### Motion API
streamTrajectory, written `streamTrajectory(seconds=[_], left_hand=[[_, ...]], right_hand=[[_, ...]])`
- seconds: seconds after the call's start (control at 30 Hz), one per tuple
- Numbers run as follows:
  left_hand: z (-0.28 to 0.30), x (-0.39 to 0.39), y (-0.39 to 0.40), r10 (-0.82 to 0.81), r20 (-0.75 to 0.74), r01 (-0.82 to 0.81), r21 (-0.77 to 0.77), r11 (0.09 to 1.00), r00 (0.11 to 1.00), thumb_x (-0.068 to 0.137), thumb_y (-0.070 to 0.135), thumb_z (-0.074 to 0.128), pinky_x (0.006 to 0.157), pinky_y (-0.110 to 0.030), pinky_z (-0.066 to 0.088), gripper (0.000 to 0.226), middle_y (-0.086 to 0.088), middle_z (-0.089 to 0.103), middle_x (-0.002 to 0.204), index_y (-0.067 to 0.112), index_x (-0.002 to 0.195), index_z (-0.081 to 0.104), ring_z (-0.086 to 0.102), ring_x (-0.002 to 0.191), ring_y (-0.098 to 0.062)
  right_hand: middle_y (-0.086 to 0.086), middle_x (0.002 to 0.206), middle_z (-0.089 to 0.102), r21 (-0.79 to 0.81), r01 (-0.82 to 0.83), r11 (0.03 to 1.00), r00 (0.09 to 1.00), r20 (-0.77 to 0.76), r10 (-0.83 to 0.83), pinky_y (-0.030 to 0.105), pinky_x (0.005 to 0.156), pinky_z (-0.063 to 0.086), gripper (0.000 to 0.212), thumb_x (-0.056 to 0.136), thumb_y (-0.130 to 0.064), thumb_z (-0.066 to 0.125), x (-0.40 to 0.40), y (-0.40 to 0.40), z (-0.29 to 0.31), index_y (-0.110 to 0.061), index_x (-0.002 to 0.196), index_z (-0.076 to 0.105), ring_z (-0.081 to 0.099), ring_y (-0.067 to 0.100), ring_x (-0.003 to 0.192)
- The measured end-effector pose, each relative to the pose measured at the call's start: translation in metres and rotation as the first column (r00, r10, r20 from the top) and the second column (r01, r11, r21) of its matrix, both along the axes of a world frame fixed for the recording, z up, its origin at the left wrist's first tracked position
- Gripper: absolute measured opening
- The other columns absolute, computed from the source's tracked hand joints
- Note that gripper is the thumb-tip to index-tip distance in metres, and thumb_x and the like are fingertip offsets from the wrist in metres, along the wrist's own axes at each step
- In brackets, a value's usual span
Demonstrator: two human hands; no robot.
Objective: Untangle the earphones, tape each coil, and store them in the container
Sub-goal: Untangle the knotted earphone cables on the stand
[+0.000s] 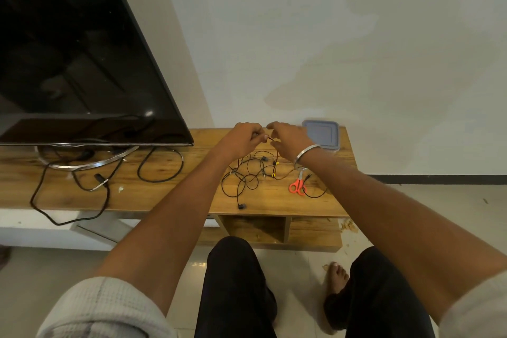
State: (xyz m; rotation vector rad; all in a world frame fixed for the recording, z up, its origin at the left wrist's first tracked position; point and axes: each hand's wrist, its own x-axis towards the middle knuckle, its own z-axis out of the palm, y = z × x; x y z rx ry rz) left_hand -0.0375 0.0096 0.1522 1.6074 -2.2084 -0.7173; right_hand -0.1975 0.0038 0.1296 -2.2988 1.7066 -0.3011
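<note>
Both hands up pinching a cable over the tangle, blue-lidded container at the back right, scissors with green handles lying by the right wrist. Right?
One slip: the scissors have orange handles, not green, as the head view shows. The rest holds: both hands, left and right, pinch a cable above the tangle, and the container sits back right.

Before you, the earphones (248, 173) lie tangled on the table (175, 192); scissors (298, 185) just to their right, the container (321, 134) behind those, the television (68, 49) far left.

Matt grained wood table (170, 189), glossy television (82, 49), metal bangle (306, 153).
</note>
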Motion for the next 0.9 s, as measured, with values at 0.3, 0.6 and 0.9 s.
streamTrajectory(seconds=[0.3,0.6,0.9], left_hand=[[-0.006,0.013,0.0,0.018,0.016,-0.018,-0.002,1.0,1.0,0.098,0.031,0.053,0.052,-0.022,0.03,0.021,0.013,0.051,0.066,0.016,0.092,0.067,0.041,0.056,-0.005],[-0.012,0.023,0.001,0.029,0.03,-0.029,0.018,0.999,0.999,0.099,0.03,0.052,0.056,-0.021,0.033,0.022,0.006,0.056,0.073,0.015,0.097,0.067,0.045,0.062,-0.007],[-0.01,-0.002,0.002,-0.026,0.02,0.026,-0.018,1.0,0.999,0.097,0.027,0.055,0.051,-0.023,0.029,0.018,0.006,0.051,0.064,0.015,0.09,0.066,0.038,0.054,-0.008]], right_hand=[[0.006,0.106,0.07,-0.107,0.077,0.991,0.991,-0.101,-0.088,0.038,0.083,0.043,0.026,0.096,-0.01,0.045,-0.011,-0.007,0.0,-0.02,0.112,0.063,0.061,0.03,0.102],[0.019,0.103,0.066,-0.036,0.252,0.967,0.964,-0.085,-0.254,0.042,0.081,0.054,0.027,0.087,0.005,0.047,-0.031,-0.006,-0.007,-0.003,0.108,0.062,0.062,0.036,0.095],[0.008,0.109,0.068,-0.023,-0.056,0.998,0.996,-0.064,0.055,0.038,0.093,0.042,0.025,0.096,-0.024,0.046,0.001,0.001,-0.003,-0.015,0.114,0.06,0.06,0.027,0.107]])
